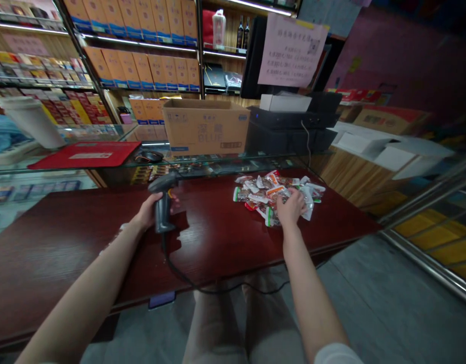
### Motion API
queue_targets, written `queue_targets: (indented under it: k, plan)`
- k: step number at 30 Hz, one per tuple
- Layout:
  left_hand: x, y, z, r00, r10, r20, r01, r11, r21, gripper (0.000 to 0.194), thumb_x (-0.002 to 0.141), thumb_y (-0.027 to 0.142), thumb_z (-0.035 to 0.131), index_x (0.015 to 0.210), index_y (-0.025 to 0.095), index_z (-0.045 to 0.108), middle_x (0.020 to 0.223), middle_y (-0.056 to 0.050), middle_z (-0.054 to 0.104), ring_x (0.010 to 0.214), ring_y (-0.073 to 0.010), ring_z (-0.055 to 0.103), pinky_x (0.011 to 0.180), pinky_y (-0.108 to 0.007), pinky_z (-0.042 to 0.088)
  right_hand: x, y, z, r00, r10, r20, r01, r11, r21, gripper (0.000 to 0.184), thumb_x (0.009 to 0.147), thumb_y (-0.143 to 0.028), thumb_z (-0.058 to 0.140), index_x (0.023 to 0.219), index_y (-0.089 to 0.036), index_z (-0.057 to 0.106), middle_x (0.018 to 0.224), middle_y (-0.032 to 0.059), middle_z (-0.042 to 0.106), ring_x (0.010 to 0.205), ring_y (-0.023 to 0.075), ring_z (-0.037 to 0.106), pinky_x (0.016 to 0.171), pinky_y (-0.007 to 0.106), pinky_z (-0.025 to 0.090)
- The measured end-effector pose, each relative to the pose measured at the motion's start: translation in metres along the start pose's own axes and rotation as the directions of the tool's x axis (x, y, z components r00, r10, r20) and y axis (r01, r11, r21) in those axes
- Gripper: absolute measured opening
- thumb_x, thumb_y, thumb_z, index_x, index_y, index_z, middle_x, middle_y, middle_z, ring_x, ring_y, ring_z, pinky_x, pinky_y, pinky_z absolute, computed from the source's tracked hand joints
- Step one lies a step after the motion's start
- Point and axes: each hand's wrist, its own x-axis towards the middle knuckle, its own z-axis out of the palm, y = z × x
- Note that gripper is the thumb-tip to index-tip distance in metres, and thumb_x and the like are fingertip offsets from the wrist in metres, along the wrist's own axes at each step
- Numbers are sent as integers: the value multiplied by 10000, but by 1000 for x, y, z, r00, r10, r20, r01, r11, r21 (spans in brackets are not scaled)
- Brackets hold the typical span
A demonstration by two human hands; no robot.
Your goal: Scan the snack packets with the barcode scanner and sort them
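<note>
My left hand (149,208) is wrapped around the handle of a dark grey barcode scanner (163,210), held upright over the left half of the dark red tabletop (213,237). A black cable (179,273) runs from its base over the table's front edge. On the right lies a loose pile of small snack packets (261,194), clear plastic with red, green and white print. My right hand (291,206) is on the pile, fingers curled down around a packet; the fingertips are partly hidden.
Behind the table stands a glass counter with a cardboard box (206,126), a black mouse (149,156), a red mat (84,154) and a monitor carrying a paper notice (291,50). Metal rails (430,253) are at the right. Shelves of orange boxes (141,68) rise behind.
</note>
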Motion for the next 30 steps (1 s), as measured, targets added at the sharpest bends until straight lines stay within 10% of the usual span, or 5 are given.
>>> queue_targets:
  k: [10, 15, 21, 30]
  plan:
    - [23, -10, 37, 986, 14, 164, -6, 999, -47, 347, 690, 445, 619, 796, 119, 671, 766, -83, 702, 486, -124, 554, 630, -312, 551, -6, -5, -1, 999, -33, -21, 32, 999, -14, 373, 794, -319, 484, 1134, -170, 523, 1200, 193, 547, 1143, 359, 488, 963, 538, 307]
    - [22, 15, 11, 986, -87, 140, 82, 996, 40, 330, 649, 434, 638, 791, 141, 688, 785, -98, 716, 563, -174, 615, 547, -286, 522, -5, -3, -1, 999, -37, -9, 36, 999, -21, 359, 798, -315, 485, 1130, -180, 512, 1185, 179, 535, 1129, 357, 487, 960, 535, 309]
    - [24, 14, -1, 988, 107, 111, -110, 994, 20, 334, 653, 454, 619, 753, 141, 677, 750, -64, 699, 444, -118, 508, 593, -327, 533, -4, -4, -1, 999, -21, 25, 21, 1000, -17, 390, 798, -302, 499, 1164, -168, 489, 1204, 191, 519, 1159, 369, 467, 968, 552, 302]
    - [58, -24, 110, 952, 74, 296, -54, 996, -76, 363, 729, 495, 556, 787, 142, 615, 796, -67, 697, 442, -89, 493, 641, -311, 536, -3, -8, -11, 995, -31, -99, 35, 999, 37, 381, 819, -292, 455, 1182, -188, 509, 1202, 173, 555, 1172, 368, 475, 954, 542, 310]
